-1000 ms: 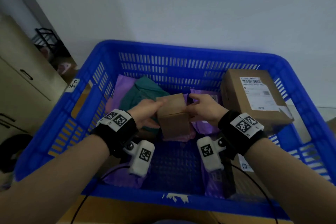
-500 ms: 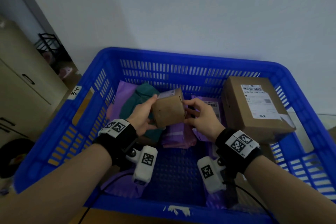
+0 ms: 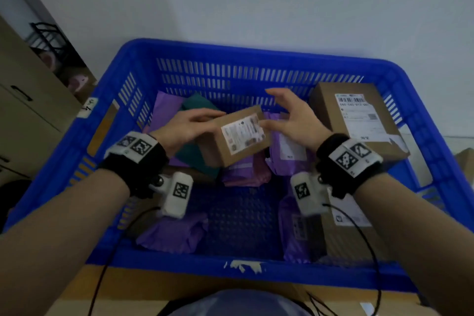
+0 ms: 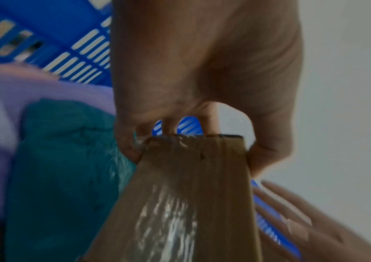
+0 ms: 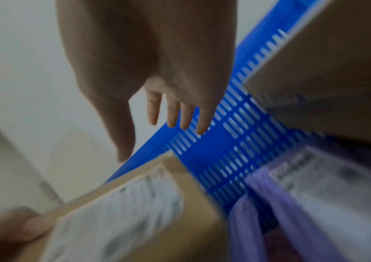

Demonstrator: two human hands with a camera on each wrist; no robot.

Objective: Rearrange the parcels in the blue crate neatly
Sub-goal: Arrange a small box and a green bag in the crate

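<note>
Since half a second ago the small cardboard box (image 3: 239, 136) got flipped label-up; left hand (image 3: 189, 128) fingers still pinch its left end mid-crate (image 3: 256, 58), right hand (image 3: 289, 120) spread, letting go. Placing step; next needs a flat spot near the big box (image 3: 356, 120).

Your right hand (image 5: 157, 70) hangs open, fingers (image 5: 171, 113) spread over the blue crate (image 5: 220, 152) wall, small cardboard parcel (image 5: 135, 212) below, purple mailers (image 5: 269, 203) alongside

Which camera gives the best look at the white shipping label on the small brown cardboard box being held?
The head view: the white shipping label faces up, whole. The right wrist view shows it blurred; the left wrist view shows only the small brown cardboard box's taped side.
</note>
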